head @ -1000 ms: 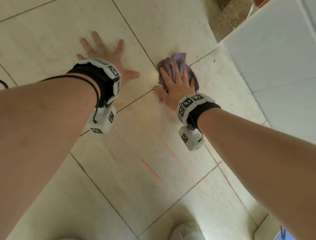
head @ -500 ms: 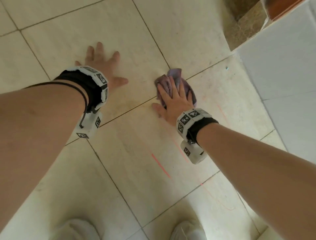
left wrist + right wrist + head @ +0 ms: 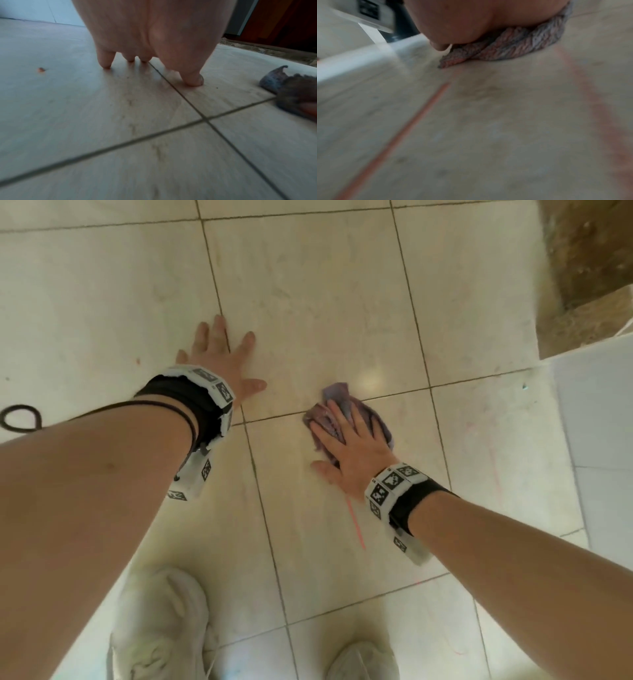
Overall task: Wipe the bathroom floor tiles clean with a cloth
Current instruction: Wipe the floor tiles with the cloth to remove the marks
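Observation:
A crumpled purple cloth (image 3: 337, 402) lies on the cream floor tiles (image 3: 308, 285), across a grout line. My right hand (image 3: 349, 440) presses flat on the cloth with straight fingers, the thumb on bare tile. In the right wrist view the cloth (image 3: 513, 46) bunches under the palm. My left hand (image 3: 219, 354) is spread flat on the floor to the left, holding nothing; its fingertips (image 3: 193, 82) touch the tile. The cloth (image 3: 283, 83) shows at the right edge of the left wrist view. A red line (image 3: 354, 520) marks the tile just behind my right wrist.
A white tiled wall (image 3: 596, 422) rises at the right. A brown rough threshold (image 3: 582, 268) sits at the top right. My two white shoes (image 3: 161, 628) stand at the bottom. Fainter red marks (image 3: 493, 467) lie near the wall. A small orange speck (image 3: 40, 69) lies left of my hand.
The view has tilted back, bringing both shoes into sight. My right hand has slid the cloth back along the tile over the red line, whose near part is still there. The left hand stays planted.

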The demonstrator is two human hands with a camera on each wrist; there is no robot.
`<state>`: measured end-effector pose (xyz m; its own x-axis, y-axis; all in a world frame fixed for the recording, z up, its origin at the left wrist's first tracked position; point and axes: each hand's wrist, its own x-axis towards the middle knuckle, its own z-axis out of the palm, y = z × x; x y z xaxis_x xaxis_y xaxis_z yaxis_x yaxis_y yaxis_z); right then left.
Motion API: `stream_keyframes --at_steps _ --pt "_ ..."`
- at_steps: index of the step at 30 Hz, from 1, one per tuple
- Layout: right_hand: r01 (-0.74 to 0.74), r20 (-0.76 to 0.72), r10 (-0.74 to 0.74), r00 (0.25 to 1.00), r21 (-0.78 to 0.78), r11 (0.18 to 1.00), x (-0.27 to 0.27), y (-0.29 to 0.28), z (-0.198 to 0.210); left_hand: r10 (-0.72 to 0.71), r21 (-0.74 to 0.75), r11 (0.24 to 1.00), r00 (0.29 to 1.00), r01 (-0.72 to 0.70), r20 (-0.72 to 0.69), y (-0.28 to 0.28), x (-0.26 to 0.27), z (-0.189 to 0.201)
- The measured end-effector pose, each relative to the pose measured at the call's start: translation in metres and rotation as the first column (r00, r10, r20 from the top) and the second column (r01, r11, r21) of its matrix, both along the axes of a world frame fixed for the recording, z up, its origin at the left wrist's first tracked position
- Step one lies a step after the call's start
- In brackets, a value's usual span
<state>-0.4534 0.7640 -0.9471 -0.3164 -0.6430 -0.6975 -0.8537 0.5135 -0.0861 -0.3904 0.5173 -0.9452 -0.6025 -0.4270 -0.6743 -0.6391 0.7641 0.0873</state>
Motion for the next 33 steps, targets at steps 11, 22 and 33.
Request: stream_keyframes --at_steps 11,22,33 --pt "0.187 -0.014 -0.19 0.982 -0.116 0.975 -0.044 -0.069 -0.012 0.043 0.025 0.999 0.999 -0.044 0.027 0.019 0.0 -0.005" --pt "0.291 -0.042 -0.302 0.952 -0.174 0.941 -0.07 -0.061 -0.012 0.037 -0.038 0.999 0.999 -0.036 0.03 0.034 -0.02 -0.005" --pt "0.613 -0.016 -0.625 0.781 -0.176 0.77 -0.057 0.01 -0.006 -0.336 -0.011 0.942 0.942 0.336 -0.017 0.09 -0.1 -0.002"
